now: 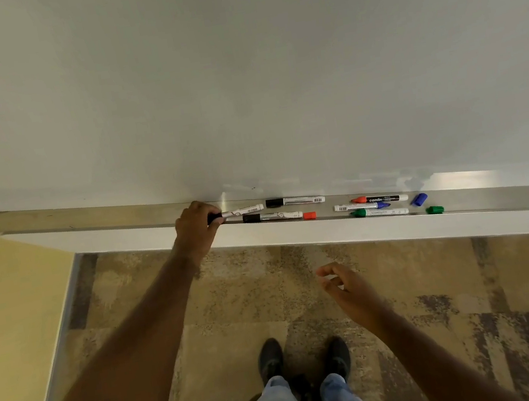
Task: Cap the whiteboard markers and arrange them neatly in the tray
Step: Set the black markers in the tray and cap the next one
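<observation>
The left hand (195,227) pinches a black-capped marker (239,212) at the tray's (85,216) edge; a slip drops it floorward. The right hand (340,283) hangs loosely curled, empty.

A large blank whiteboard (235,66) fills the upper view, evenly lit with soft glare. A yellow wall (3,311) stands at left. Below lies mottled brown carpet (444,293) with dark patches.
</observation>
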{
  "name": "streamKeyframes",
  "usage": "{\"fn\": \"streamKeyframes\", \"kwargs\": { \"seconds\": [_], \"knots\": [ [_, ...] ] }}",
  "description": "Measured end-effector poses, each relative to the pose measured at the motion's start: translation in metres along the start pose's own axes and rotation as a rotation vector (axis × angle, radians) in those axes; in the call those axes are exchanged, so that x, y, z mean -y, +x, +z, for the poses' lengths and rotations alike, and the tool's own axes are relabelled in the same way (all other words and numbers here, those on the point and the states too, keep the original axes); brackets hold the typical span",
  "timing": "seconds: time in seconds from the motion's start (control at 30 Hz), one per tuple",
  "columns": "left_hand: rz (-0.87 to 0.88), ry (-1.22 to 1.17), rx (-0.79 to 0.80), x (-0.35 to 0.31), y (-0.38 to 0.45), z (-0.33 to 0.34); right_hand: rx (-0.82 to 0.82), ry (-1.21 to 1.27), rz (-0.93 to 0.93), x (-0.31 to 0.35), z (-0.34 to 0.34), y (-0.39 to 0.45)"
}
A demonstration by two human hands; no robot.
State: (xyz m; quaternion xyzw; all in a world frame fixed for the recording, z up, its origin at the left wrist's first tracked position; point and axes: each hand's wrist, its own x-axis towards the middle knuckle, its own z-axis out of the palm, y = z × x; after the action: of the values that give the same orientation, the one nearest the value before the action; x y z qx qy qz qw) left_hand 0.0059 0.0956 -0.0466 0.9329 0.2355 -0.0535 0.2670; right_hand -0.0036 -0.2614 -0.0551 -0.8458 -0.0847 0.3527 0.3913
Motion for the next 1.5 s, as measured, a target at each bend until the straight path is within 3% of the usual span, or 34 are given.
{"fn": "streamKeyframes", "kwargs": {
  "seconds": [0.23,0.4,0.57,0.63,0.77,1.0,1.23,1.5],
  "knots": [
    [-0.010,-0.073,-0.022,0.006,-0.001,-0.005,-0.004,-0.014,-0.013,0.001,0.001,-0.001],
    [0.102,-0.339,-0.016,0.002,-0.033,-0.007,-0.034,-0.040,-0.103,0.014,0.002,-0.005],
    [0.037,-0.561,0.156,-0.020,-0.088,0.017,-0.152,-0.357,-0.376,0.040,0.007,-0.003],
    [0.033,-0.603,0.231,-0.032,-0.106,0.030,-0.127,-0.492,-0.449,0.050,0.009,0.001],
    [0.022,-0.676,0.315,-0.052,-0.126,0.048,0.005,-0.570,-0.366,0.061,0.016,0.009],
    [0.027,-0.786,0.411,-0.064,-0.126,0.047,0.019,-0.688,-0.401,0.047,0.006,0.003],
    [-0.009,-0.784,0.409,-0.062,-0.124,0.040,0.021,-0.581,-0.369,0.023,-0.034,-0.001],
    [-0.025,-0.819,0.386,-0.106,-0.133,0.065,0.019,-0.558,-0.435,0.017,-0.045,-0.012]
  ]
}}
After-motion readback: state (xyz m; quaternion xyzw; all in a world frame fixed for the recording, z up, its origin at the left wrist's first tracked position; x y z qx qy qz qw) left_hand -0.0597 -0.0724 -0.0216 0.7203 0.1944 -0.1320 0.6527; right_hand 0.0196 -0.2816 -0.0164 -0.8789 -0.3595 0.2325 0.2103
